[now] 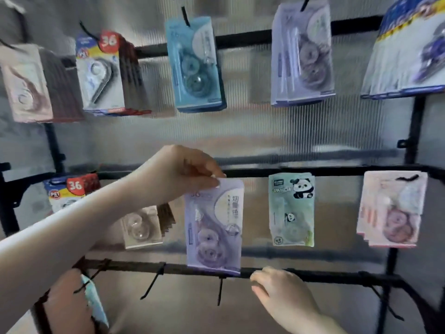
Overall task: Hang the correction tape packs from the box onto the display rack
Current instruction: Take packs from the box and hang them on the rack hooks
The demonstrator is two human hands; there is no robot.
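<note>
A lilac correction tape pack [214, 225] is held at the middle rail [337, 170], pinched at its top by the left hand [183, 172]. The right hand [279, 290], fingers loosely curled, rests by the lower rail [313, 276]. Several hooks are already stocked; lower hooks [153, 283] remain bare. The box is not seen.

Lilac pack [214, 225] pinched by the left hand [183, 172]: matt card under a glossy clear plastic blister (faint glare); the rack bar [313, 277] just beside the right hand [279, 292] looks like matt black metal
</note>
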